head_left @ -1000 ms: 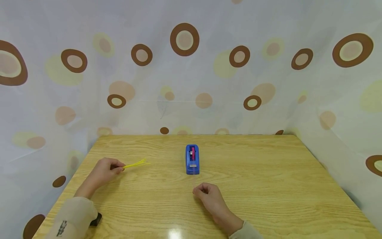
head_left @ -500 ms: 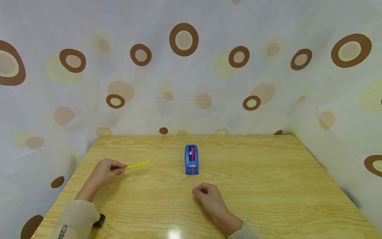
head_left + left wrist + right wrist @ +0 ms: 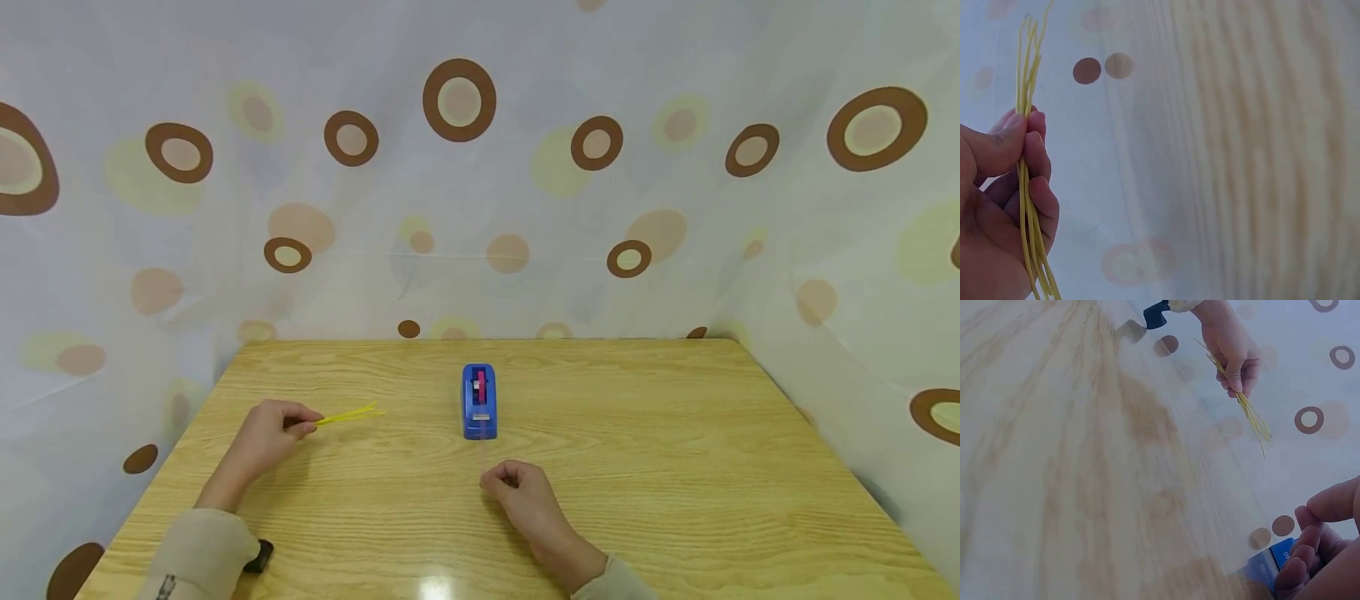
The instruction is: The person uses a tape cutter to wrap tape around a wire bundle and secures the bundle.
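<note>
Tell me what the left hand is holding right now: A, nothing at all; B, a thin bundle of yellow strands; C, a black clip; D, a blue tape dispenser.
B: the left hand pinches a bundle of yellow strands between thumb and curled fingers, seen close up in the left wrist view, while the blue tape dispenser stands untouched on the table.

yellow strands (image 3: 347, 414), blue tape dispenser (image 3: 478, 401) with a pink bit inside, light wood-grain table (image 3: 675, 467), white curtain (image 3: 480, 208) with brown rings
</note>
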Motion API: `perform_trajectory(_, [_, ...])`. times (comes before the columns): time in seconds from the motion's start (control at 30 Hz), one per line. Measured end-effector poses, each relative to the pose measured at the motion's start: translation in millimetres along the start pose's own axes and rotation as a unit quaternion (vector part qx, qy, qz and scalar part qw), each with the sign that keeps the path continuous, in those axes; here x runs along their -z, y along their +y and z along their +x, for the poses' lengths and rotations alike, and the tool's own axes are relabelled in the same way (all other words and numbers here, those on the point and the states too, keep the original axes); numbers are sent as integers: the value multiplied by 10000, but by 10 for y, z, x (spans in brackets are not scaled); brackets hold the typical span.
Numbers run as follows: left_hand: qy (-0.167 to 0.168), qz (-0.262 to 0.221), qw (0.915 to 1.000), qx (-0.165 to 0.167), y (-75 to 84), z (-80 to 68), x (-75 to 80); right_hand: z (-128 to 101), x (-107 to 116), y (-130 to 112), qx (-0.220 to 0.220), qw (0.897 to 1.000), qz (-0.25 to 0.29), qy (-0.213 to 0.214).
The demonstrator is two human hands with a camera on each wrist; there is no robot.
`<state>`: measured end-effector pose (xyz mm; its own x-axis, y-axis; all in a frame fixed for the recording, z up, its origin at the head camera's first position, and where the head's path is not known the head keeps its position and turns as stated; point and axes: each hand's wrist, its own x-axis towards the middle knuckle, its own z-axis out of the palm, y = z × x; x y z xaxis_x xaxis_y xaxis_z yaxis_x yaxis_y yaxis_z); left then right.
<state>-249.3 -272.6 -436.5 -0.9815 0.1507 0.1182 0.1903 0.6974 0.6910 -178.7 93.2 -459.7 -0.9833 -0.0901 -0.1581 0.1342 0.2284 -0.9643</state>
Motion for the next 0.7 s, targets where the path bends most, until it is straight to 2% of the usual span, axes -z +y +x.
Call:
perform_trajectory(0.23, [26,166,9998,-111,72,-23,-14,13,-6,20,73,9999,90,-29])
perform_trajectory(0.5, [-28,113,9999,-25,88,-12,-47,17,1,21,72,10000,20,-32])
perform_trajectory(0.7, [-72,138,9998,-126,123,-7,-87,30,2,37,13,10000,-17,-27])
